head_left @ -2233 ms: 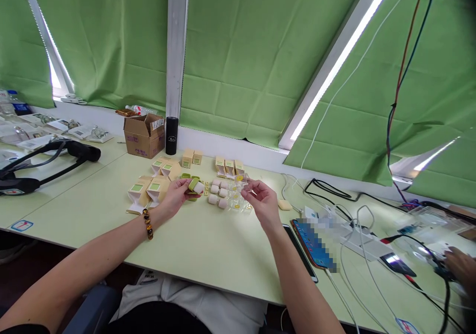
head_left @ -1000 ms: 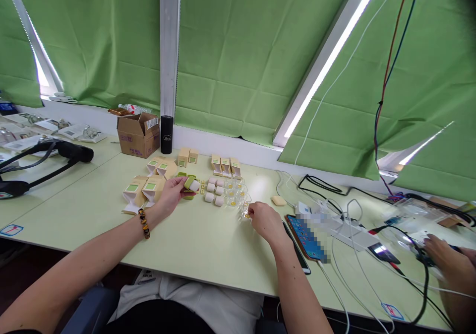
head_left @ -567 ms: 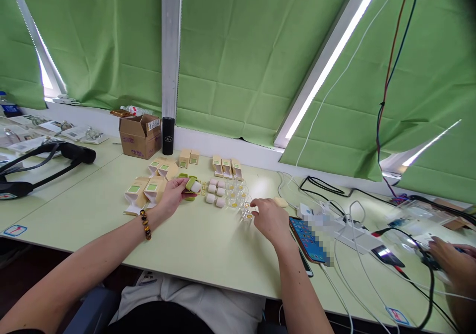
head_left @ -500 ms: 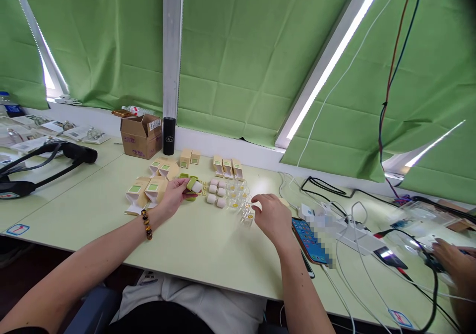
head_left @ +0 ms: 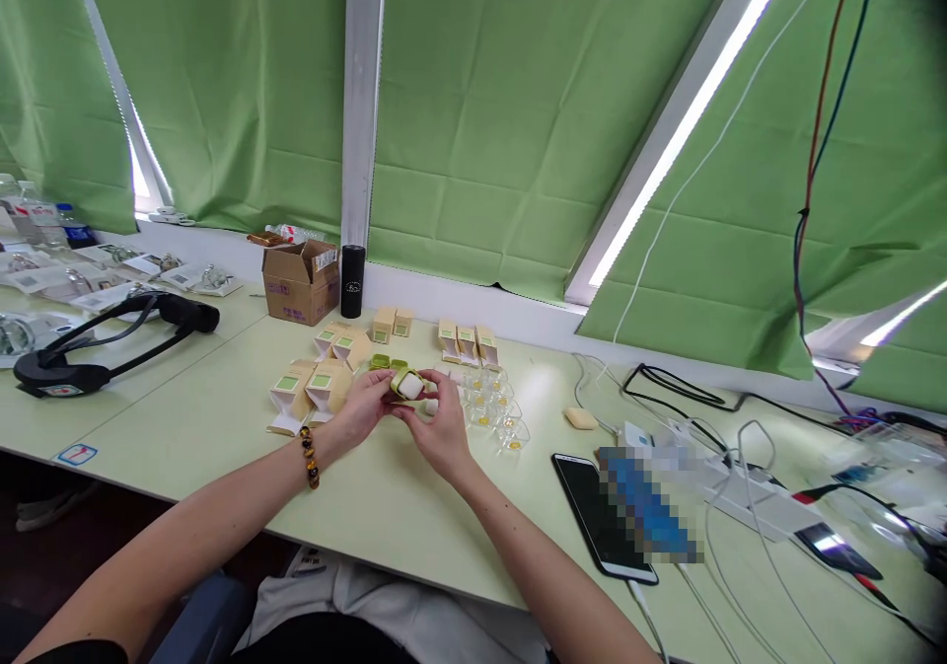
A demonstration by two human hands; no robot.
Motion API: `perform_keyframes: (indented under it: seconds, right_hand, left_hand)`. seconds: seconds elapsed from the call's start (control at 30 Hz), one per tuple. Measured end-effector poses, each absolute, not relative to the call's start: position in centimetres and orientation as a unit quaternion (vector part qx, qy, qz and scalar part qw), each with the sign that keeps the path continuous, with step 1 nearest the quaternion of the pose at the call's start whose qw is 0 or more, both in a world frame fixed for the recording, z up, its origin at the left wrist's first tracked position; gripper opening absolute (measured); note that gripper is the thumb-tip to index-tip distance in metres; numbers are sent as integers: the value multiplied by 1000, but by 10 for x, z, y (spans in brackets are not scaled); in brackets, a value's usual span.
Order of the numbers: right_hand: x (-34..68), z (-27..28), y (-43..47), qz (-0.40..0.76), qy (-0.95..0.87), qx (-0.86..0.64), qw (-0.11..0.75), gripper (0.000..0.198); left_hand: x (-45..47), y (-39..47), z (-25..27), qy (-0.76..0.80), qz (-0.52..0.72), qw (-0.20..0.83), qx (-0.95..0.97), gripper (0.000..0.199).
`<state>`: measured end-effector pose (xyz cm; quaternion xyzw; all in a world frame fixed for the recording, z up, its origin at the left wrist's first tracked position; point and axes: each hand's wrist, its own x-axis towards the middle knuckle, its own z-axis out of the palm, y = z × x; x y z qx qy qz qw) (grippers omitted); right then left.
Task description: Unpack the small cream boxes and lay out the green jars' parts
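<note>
Both hands meet above the table. My left hand (head_left: 361, 409) is closed on a small green square case (head_left: 399, 379) with a rounded white block (head_left: 411, 386) in its opening. My right hand (head_left: 445, 429) has thumb and fingers closed around the same case from the right; whether it also holds a small clear piece cannot be seen. Behind the case lie more green pieces (head_left: 389, 361). To the right stand several clear plastic cups (head_left: 510, 434) with yellow bits at their bottoms. The pale blocks on the table are mostly hidden by my right hand.
Several opened small cartons (head_left: 288, 388) stand left of my hands, with more cartons (head_left: 466, 341) behind. Farther back are a brown cardboard box (head_left: 300, 284) and a black tumbler (head_left: 353, 281). At right lie a black-screened phone (head_left: 599, 516), cables and a power strip (head_left: 747, 496).
My right hand has moved left from the clear cups to the green case in my left hand. The view has shifted, and the other person's hand at the right is out of sight.
</note>
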<state>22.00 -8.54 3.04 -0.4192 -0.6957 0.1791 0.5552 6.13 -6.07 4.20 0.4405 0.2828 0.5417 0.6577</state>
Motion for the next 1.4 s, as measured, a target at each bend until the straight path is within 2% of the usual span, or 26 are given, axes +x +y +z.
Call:
perform_keyframes:
  seconds: [0.17, 0.3, 0.4, 0.53, 0.6, 0.7, 0.87, 1.1, 1.4]
  right_hand:
    - [221, 23, -89, 205, -672, -371, 607, 42]
    - [232, 22, -91, 184, -672, -362, 619, 43]
    - [239, 23, -91, 198, -660, -355, 632, 44]
    - [244, 24, -88, 240, -644, -346, 639, 42]
    - [244, 24, -88, 264, -643, -334, 637, 41]
    - [242, 24, -88, 315, -638, -315, 628, 42]
    - [238, 20, -89, 334, -641, -315, 614, 42]
    - [232, 18, -89, 329, -625, -335, 623, 39]
    - [226, 15, -82, 422, -573, -314, 628, 48]
  left_hand:
    - [68, -69, 46, 244, 490, 691, 472, 41]
    - [69, -68, 40, 255, 505, 641, 519, 46]
    - [64, -64, 35, 292, 547, 520, 587, 45]
    - [55, -65, 37, 297, 568, 239, 729, 35]
    - [52, -69, 40, 282, 546, 113, 781, 39]
    - [51, -73, 43, 264, 499, 22, 825, 49]
    - [53, -71, 39, 221, 477, -30, 850, 55]
    - [54, -65, 31, 197, 538, -2, 819, 42]
    - [62, -72, 32, 213, 577, -40, 788, 39]
